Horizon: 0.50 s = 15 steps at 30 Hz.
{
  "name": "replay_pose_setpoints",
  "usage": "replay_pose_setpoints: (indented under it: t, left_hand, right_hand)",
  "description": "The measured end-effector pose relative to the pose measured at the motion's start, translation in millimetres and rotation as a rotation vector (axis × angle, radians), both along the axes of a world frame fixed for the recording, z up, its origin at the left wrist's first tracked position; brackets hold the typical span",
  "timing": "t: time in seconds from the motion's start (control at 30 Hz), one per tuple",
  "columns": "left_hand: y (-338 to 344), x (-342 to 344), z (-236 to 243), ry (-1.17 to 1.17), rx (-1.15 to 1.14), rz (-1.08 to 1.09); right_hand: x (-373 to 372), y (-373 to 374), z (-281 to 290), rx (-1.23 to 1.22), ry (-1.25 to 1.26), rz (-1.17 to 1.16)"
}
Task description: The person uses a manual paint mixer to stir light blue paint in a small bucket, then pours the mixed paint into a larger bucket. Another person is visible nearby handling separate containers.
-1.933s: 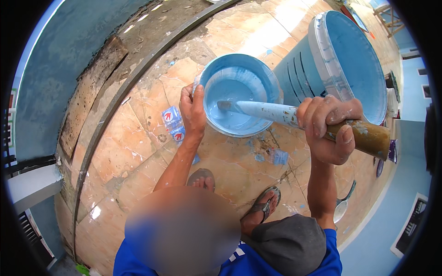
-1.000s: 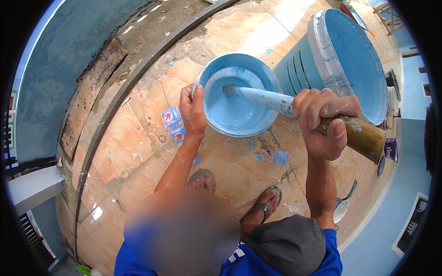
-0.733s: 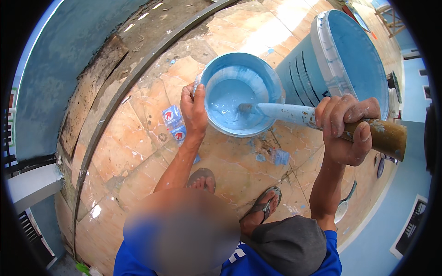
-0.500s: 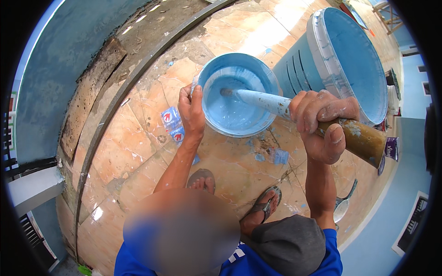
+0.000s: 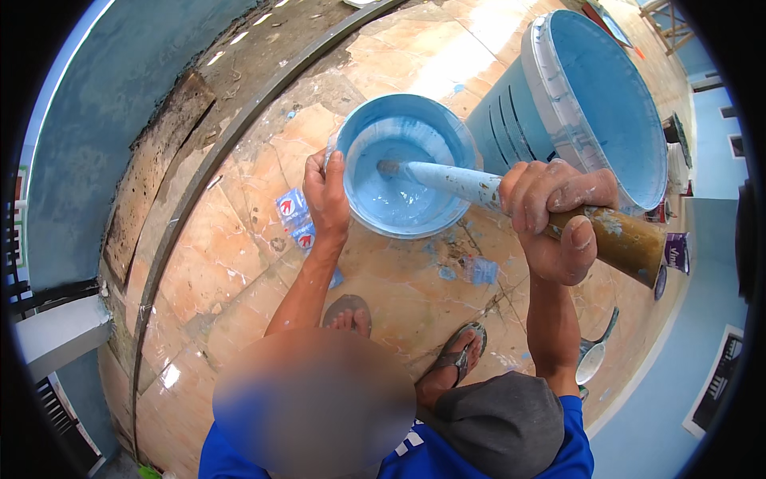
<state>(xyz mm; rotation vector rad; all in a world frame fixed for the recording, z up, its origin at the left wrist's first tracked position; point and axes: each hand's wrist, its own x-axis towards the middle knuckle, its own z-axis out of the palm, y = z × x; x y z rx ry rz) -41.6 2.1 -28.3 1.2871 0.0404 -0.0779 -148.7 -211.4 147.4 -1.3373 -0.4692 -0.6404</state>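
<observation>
Widest first: the tiled floor (image 5: 431,303) spreads across the middle of the frame, paint-specked, and in the upper right stands the large bucket (image 5: 511,120), pale-rimmed, its mouth turned toward the right of the frame. Just beside it, a little above centre, is the smaller bucket (image 5: 399,109); whether the two touch, I can't tell from here. Light-blue paint (image 5: 399,199) pools inside, with ripples on the surface!

And here's the line to watch: the rod (image 5: 463,184), blue-coated along most of its length, bare brown at the thick end. Its long axis slants from inside the smaller bucket, across the right side of the rim, and out toward the right of the frame, dropping slightly. The lower tip sits left of the bucket's middle; whether it meets the bottom is hidden.

On to the hands. The right hand (image 5: 554,215) is well closed round the rod, outside the rim, fingers wrapped over the top, with the brown end poking out beyond it. The left hand (image 5: 327,188) is half-closed on the smaller bucket's left edge, thumb at the rim, fingers curled outside. So the left is nearer the tip, the right has the upper shaft, and the bucket's opening lies between them.
</observation>
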Motion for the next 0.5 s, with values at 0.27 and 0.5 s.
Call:
replay_pose_setpoints:
  t: [0.27,0.5]
  left_hand:
    - [3,-1,0,-0.002,0.046,0.025]
    - [4,1,-5,-0.017,0.007,-0.012]
  right_hand:
    - [-11,-15,9,-0.035,0.032,-0.093]
    - [0,1,-3,0.065,0.003,0.009]
